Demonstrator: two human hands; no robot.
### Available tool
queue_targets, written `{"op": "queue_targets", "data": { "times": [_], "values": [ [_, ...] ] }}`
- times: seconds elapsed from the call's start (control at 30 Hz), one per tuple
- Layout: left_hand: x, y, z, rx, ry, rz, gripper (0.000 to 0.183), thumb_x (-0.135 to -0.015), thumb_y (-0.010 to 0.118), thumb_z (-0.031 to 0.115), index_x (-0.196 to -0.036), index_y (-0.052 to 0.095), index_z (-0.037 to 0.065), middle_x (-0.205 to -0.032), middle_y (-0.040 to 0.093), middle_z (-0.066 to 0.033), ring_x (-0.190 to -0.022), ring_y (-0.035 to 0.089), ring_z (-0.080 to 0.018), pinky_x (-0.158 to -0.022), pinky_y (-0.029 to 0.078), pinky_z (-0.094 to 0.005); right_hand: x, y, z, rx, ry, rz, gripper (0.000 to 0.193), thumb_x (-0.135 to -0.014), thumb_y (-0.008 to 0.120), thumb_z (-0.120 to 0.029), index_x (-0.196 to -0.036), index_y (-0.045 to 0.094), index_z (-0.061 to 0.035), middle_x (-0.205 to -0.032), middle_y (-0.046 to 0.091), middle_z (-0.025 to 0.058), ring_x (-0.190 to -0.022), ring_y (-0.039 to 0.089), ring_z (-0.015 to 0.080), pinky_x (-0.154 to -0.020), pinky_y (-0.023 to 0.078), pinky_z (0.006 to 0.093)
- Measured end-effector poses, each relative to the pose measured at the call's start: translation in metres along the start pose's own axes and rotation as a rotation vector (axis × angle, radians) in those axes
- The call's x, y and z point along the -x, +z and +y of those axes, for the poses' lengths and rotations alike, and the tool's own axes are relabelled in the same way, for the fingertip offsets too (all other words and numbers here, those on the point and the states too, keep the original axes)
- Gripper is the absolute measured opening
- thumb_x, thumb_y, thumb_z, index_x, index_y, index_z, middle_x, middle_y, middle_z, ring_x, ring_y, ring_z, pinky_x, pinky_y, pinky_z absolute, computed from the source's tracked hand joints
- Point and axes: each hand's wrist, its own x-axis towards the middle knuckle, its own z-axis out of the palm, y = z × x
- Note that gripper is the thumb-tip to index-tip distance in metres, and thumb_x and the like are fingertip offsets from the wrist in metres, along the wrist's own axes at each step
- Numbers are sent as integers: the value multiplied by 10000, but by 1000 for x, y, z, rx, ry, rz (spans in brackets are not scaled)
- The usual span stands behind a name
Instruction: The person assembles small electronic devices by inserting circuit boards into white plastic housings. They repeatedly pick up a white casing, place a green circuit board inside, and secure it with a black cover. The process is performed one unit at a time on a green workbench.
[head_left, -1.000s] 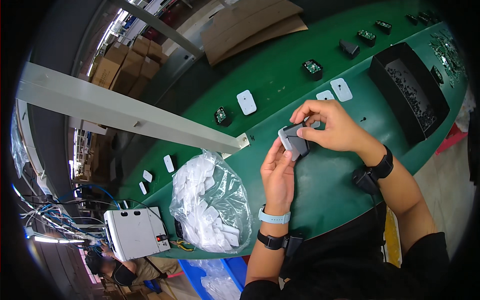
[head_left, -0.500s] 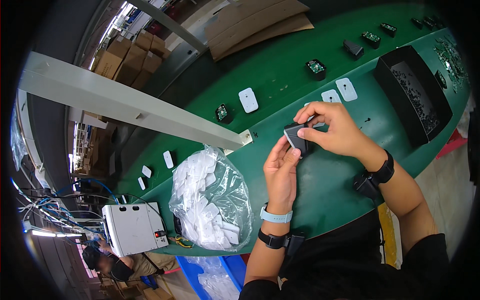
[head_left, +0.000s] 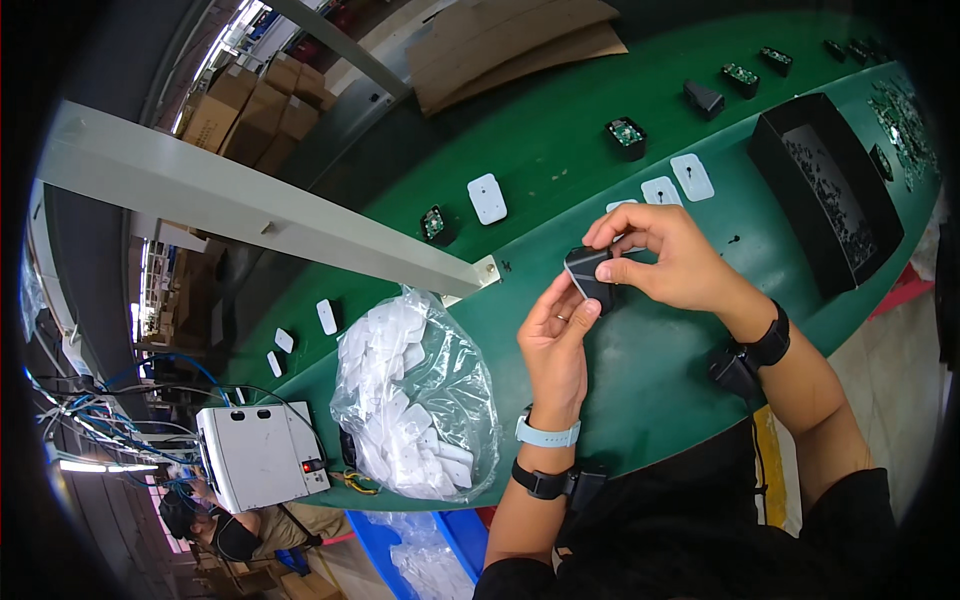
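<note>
A small black plastic housing (head_left: 590,272) with a pale edge on its left side is held between both hands above the green bench. My left hand (head_left: 556,345) closes its fingertips and thumb on the lower left of it. From the upper right, my right hand (head_left: 675,262) grips it, thumb on the near face and fingers over the top. Just beyond my right hand, white cover plates (head_left: 693,178) with small dark pieces on them lie on the bench, one partly hidden by the fingers. What is inside the housing is hidden.
A clear bag of white plates (head_left: 410,405) stands left of my left hand. At right is a black bin (head_left: 860,240) of small dark parts. Open housings with green boards (head_left: 626,137) sit on the green belt beyond. A metal post (head_left: 270,210) crosses the left side; a white machine (head_left: 262,455) stands at lower left.
The housing tilts slightly, and my left hand has shifted a little left with its grip kept. The bag, the post and nearer belt pieces appear slightly further left. My right hand has barely moved.
</note>
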Motion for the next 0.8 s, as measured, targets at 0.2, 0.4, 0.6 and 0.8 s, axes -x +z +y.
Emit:
{"op": "queue_targets", "data": {
  "times": [0.2,0.4,0.6,0.8],
  "values": [
    [1,-1,-1,-51,99,28,458,-873,683,-123,-1316,580,-68,-1343,600,-205,-1202,624,-283,-987,550,-373,-1,-2,-11,-51,217,-90,262,-827,752,54,-1074,663,47,-1010,712,120,-930,699,150,-833,578,267],
    [2,-4,-2,-104,154,14,421,-843,701,-146,-1248,603,-91,-1380,564,-240,-1227,610,-318,-1018,541,-394,2,-3,-3,-135,165,-110,251,-828,739,75,-1070,673,60,-994,715,116,-947,706,163,-825,589,276],
    [1,-5,3,-104,231,-33,403,-839,712,-136,-1226,609,-92,-1382,557,-254,-1263,582,-335,-1055,512,-430,3,1,-16,-39,105,-94,239,-802,756,73,-1031,696,45,-1015,719,115,-961,706,178,-838,597,302],
    [-1,-8,5,-114,316,-53,333,-874,708,-88,-1197,628,-80,-1373,563,-242,-1241,593,-321,-1075,491,-436,3,0,-8,-41,-41,-82,268,-774,769,80,-1029,704,31,-1044,722,120,-951,710,188,-853,600,318]
  ]
}}
